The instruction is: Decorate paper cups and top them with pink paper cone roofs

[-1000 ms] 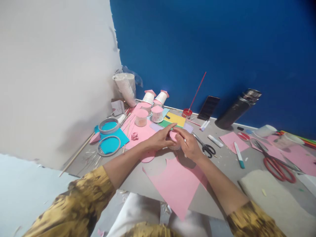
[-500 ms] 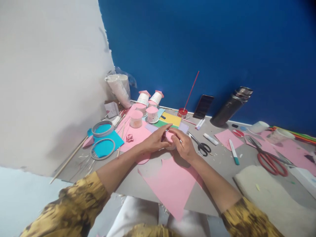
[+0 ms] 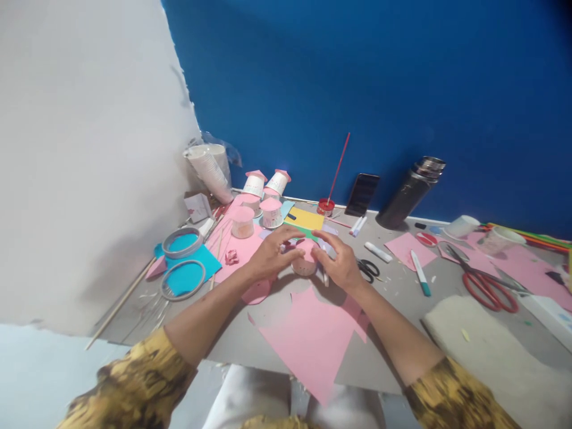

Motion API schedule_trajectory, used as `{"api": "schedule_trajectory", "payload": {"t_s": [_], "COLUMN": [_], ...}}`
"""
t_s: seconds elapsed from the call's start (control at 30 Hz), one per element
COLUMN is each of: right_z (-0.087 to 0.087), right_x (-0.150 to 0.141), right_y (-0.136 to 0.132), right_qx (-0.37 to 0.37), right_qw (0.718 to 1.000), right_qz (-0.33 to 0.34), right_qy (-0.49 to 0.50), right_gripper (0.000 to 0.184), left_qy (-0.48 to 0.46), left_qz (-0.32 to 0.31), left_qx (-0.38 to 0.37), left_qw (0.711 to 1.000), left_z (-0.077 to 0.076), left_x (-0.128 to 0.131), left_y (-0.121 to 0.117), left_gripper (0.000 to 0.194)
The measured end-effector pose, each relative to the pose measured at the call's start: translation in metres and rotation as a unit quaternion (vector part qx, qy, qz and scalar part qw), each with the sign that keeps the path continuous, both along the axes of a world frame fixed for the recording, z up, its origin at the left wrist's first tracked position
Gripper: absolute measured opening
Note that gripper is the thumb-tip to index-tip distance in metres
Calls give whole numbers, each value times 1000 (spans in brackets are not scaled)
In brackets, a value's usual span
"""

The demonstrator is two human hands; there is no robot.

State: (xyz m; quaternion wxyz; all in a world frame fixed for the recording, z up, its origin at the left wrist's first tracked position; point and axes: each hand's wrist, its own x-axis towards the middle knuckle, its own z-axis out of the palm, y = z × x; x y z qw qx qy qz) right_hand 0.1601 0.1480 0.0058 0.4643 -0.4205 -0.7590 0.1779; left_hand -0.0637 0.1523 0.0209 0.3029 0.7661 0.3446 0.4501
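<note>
In front of me a small paper cup (image 3: 304, 267) with a pink paper top (image 3: 307, 249) stands upside down on the table. My left hand (image 3: 276, 255) curves round its left side, thumb against the pink top. From the right, my right hand (image 3: 340, 265) does the same, its thumb also at the top's edge. A slim white piece (image 3: 326, 275) shows below the right fingers; whether they hold it I cannot tell. Pink paper with cut edges (image 3: 308, 333) lies nearer to me. Black-handled scissors (image 3: 369, 270) lie just right of the right hand.
Several pink-topped cups (image 3: 271, 213) stand behind on the left, near stacked cups (image 3: 210, 170). Tape rolls (image 3: 183, 280) lie on blue paper. A phone (image 3: 363, 195) and dark flask (image 3: 409, 193) stand by the wall. Red-handled scissors (image 3: 489, 291) lie right, beside a pale cloth (image 3: 473, 333).
My hands have spread slightly apart around the cup, so more of its pink top and side shows. The view has shifted a little.
</note>
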Motion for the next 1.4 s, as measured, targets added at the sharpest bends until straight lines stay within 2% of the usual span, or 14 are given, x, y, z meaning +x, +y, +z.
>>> {"api": "schedule_trajectory", "payload": {"t_s": [0.1, 0.3, 0.5, 0.73, 0.9, 0.97, 1.07, 1.3, 1.4], "right_z": [-1, -4, -3, 0, 5, 6, 6, 6, 5], "right_x": [-3, -1, 6, 14, 17, 17, 17, 17, 18], "right_y": [-2, -1, 4, 10, 9, 8, 7, 7, 7], "right_qx": [27, 67, 61, 88, 97, 102, 111, 130, 142], "right_qw": [999, 996, 987, 981, 980, 979, 976, 972, 969], "right_qz": [13, 27, 58, 72, 64, 65, 76, 75, 76], "right_qy": [-25, -53, -134, -157, -161, -166, -170, -180, -185], "right_gripper": [33, 36, 71, 53, 43, 42, 43, 45, 45], "left_qy": [7, 8, 15, 6, 30, 38, 60, 129, 137], "left_qz": [17, 31, 44, 31, -17, -19, -13, 1, 14], "left_qx": [29, 31, 24, 19, 63, 94, 128, 183, 219], "left_qw": [999, 999, 999, 999, 997, 995, 990, 974, 966], "left_z": [-5, -7, -4, -4, 2, 3, 2, 0, 0], "left_x": [4, 4, 4, 2, -5, -6, -6, -3, -2], "left_y": [2, 2, 0, 0, 2, 4, 4, 0, 2], "left_gripper": [24, 23, 20, 22, 35, 31, 15, 8, 11]}}
